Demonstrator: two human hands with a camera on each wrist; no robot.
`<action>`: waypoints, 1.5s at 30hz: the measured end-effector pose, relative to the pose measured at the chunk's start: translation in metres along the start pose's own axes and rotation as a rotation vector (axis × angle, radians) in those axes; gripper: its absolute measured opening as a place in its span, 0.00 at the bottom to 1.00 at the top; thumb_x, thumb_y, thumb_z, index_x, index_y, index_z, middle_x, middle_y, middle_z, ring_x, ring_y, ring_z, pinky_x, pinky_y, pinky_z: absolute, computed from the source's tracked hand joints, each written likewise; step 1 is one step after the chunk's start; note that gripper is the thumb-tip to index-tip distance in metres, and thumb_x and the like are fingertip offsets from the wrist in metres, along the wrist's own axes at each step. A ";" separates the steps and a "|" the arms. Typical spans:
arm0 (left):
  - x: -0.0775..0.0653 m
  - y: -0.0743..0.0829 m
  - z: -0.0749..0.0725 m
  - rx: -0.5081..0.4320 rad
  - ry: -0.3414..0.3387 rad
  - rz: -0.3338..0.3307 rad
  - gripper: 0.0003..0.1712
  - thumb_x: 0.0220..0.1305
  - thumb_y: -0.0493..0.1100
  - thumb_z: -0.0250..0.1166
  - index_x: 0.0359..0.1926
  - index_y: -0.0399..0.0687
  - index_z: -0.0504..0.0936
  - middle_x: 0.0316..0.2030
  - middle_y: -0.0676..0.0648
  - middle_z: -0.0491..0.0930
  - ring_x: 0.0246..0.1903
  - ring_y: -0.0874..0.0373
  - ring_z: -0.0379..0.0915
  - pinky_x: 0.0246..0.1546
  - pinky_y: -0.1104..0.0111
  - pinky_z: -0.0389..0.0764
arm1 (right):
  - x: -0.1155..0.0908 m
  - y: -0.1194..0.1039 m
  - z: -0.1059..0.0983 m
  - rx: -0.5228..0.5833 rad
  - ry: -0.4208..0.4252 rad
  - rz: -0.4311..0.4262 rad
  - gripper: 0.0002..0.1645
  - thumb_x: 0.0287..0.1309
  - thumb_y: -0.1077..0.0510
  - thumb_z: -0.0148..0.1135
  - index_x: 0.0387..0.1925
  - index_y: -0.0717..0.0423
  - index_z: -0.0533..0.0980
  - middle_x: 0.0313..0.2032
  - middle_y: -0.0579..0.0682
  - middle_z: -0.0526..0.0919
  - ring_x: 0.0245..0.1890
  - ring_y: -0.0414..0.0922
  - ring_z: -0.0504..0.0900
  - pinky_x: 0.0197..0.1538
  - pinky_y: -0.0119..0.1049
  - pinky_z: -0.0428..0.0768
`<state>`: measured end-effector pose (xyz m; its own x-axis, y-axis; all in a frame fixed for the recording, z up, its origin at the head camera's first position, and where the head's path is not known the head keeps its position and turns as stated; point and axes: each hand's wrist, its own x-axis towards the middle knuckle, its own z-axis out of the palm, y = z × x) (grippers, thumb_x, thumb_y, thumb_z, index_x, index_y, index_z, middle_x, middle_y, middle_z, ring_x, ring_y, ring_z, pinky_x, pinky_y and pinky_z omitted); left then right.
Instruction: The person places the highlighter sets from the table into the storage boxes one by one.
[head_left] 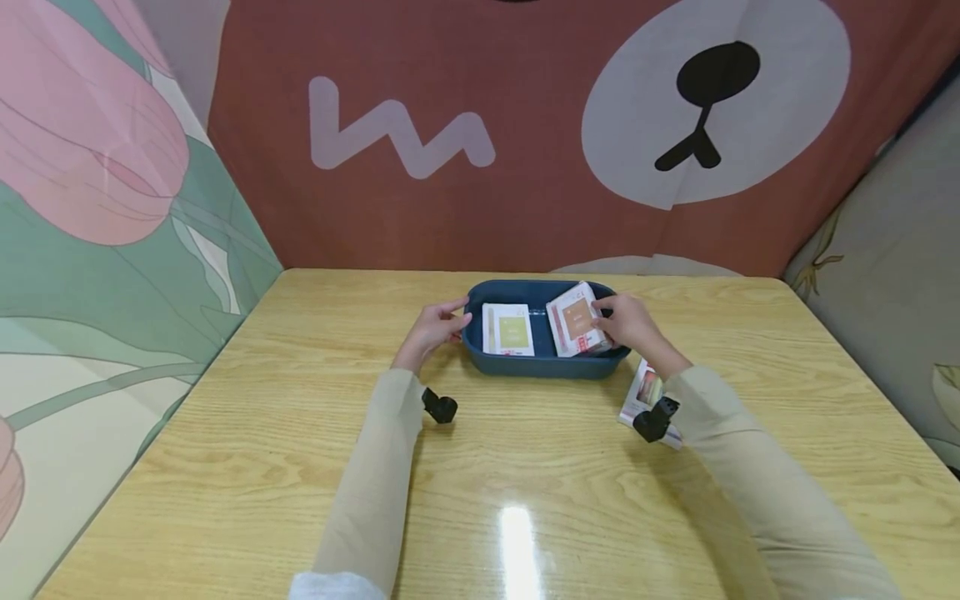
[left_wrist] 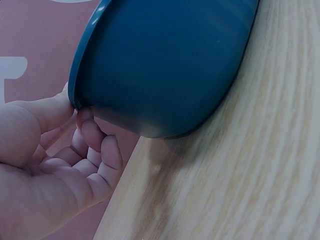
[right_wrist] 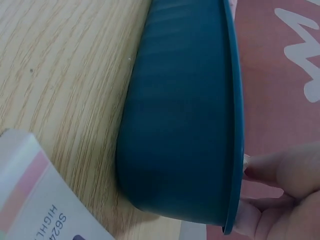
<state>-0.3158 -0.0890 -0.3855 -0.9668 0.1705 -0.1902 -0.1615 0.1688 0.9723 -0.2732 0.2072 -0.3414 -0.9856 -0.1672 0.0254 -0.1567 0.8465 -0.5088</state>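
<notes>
So, the blue bin (head_left: 546, 367) is pinched at its left rim by the left hand (head_left: 433, 327), probably for steadiness, with a yellow-panelled box (head_left: 508, 331) inside and, right of it in there, a tilted orange-panelled box (head_left: 576, 320) pinched by the right hand (head_left: 631, 323), likely for control.

PLACE: screened-off booth, room unclear | SIGNS: cartoon-muzzle backdrop (head_left: 525, 200), tulip-print side cloth (head_left: 97, 158), wood-grain table (head_left: 255, 467)

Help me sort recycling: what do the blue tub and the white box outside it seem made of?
Blue tub: probably plastic, satin finish; its wall curves without seams and catches soft highlights.
White box: likely printed cardboard, smooth and matt-looking; straight, crisp edges suggest it, though any coating is unclear.
</notes>
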 end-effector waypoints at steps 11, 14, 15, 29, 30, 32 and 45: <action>-0.001 0.001 0.000 0.005 -0.009 0.035 0.24 0.61 0.38 0.58 0.60 0.48 0.69 0.29 0.45 0.69 0.21 0.60 0.66 0.40 0.57 0.72 | -0.001 -0.004 0.000 -0.054 -0.042 0.001 0.21 0.57 0.66 0.54 0.51 0.76 0.68 0.07 0.50 0.70 0.08 0.38 0.68 0.17 0.30 0.68; -0.001 0.000 0.000 0.006 -0.009 0.033 0.24 0.61 0.37 0.57 0.60 0.48 0.69 0.29 0.44 0.69 0.22 0.59 0.66 0.40 0.57 0.72 | -0.001 -0.005 0.001 -0.083 -0.036 -0.005 0.19 0.56 0.67 0.55 0.47 0.77 0.71 0.15 0.55 0.76 0.12 0.40 0.70 0.20 0.31 0.69; -0.001 0.000 0.000 0.006 -0.009 0.030 0.24 0.61 0.38 0.58 0.60 0.48 0.69 0.30 0.44 0.69 0.22 0.59 0.66 0.40 0.57 0.72 | -0.001 -0.005 0.002 -0.080 -0.039 0.004 0.19 0.56 0.67 0.55 0.47 0.77 0.71 0.18 0.58 0.77 0.13 0.42 0.72 0.21 0.32 0.71; -0.001 0.000 0.000 0.012 -0.002 0.009 0.25 0.61 0.40 0.59 0.60 0.51 0.70 0.34 0.43 0.71 0.24 0.58 0.66 0.40 0.58 0.72 | -0.011 0.005 -0.003 -0.002 0.115 -0.043 0.21 0.53 0.67 0.58 0.47 0.77 0.71 0.34 0.67 0.79 0.27 0.53 0.79 0.31 0.42 0.77; -0.001 0.000 0.000 0.013 -0.003 0.010 0.25 0.61 0.40 0.58 0.60 0.51 0.70 0.35 0.43 0.71 0.24 0.58 0.66 0.40 0.59 0.72 | -0.013 0.006 -0.004 -0.001 0.128 -0.049 0.21 0.53 0.66 0.58 0.47 0.76 0.71 0.34 0.66 0.79 0.29 0.54 0.79 0.33 0.43 0.77; -0.001 0.000 -0.001 0.015 -0.005 0.009 0.25 0.61 0.40 0.58 0.60 0.52 0.69 0.34 0.43 0.71 0.24 0.57 0.66 0.39 0.59 0.72 | -0.017 0.006 -0.005 0.012 0.143 -0.060 0.21 0.53 0.65 0.59 0.47 0.75 0.71 0.36 0.67 0.78 0.34 0.56 0.78 0.37 0.46 0.76; 0.001 -0.002 -0.001 0.005 -0.006 0.007 0.25 0.60 0.41 0.59 0.60 0.52 0.70 0.33 0.43 0.70 0.26 0.56 0.67 0.40 0.59 0.73 | -0.046 0.005 -0.008 0.089 0.207 -0.104 0.22 0.53 0.64 0.60 0.49 0.72 0.71 0.43 0.67 0.76 0.43 0.59 0.74 0.41 0.50 0.73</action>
<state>-0.3171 -0.0904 -0.3873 -0.9668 0.1777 -0.1838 -0.1532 0.1726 0.9730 -0.2293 0.2230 -0.3377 -0.9580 -0.1357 0.2525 -0.2603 0.7806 -0.5683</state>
